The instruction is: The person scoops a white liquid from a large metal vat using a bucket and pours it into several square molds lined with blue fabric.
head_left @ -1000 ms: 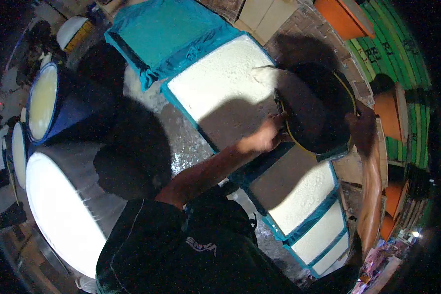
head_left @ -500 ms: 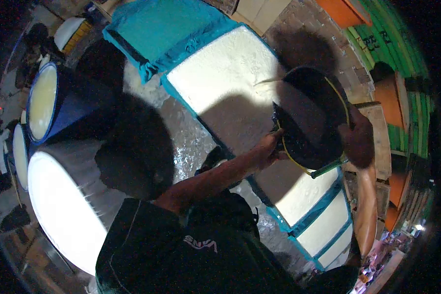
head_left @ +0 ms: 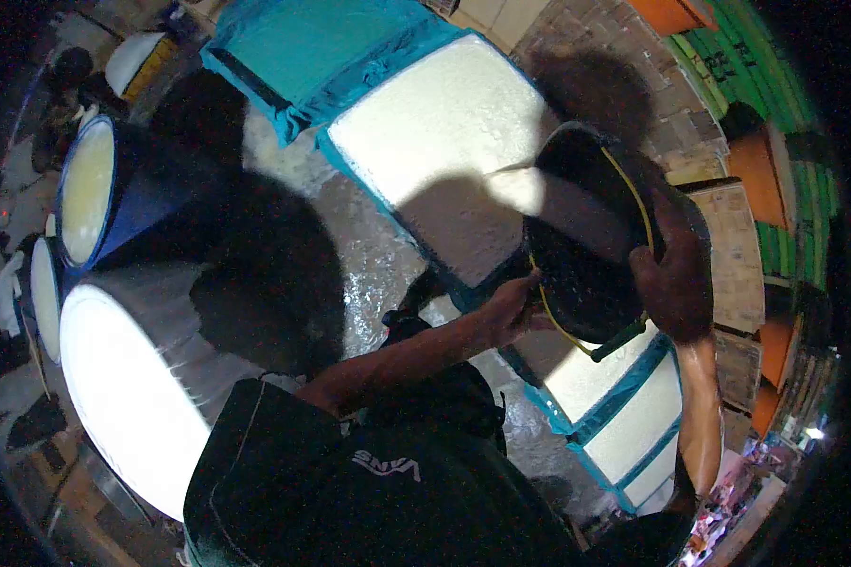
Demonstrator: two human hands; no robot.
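Both of my hands are closed on a black bucket (head_left: 586, 274), which is tilted over a cloth-lined tray of white, wet-looking stuff (head_left: 435, 104). The bucket has a thin yellow wire handle with a dark green grip (head_left: 619, 342). My left hand (head_left: 515, 307) grips its near left edge, by the wire. On the right side, my right hand (head_left: 673, 283) is wrapped around the bucket's wall. A bright white patch shows on the tray by the bucket's far left edge. Teal cloth (head_left: 312, 57) lines the tray and lies folded out beyond it.
To the left stand a large drum with a bright white top (head_left: 128, 397) and a blue drum of pale liquid (head_left: 87, 194). Smaller cloth-lined sections (head_left: 633, 411) of white stuff lie close to me. Wet floor (head_left: 364, 274) shows between drums and trays. Green and orange crates (head_left: 771, 189) stand at right.
The bucket has shifted slightly and turned in my hands. My right hand has moved a little left and down with it, while my left hand stays at the bucket's edge.
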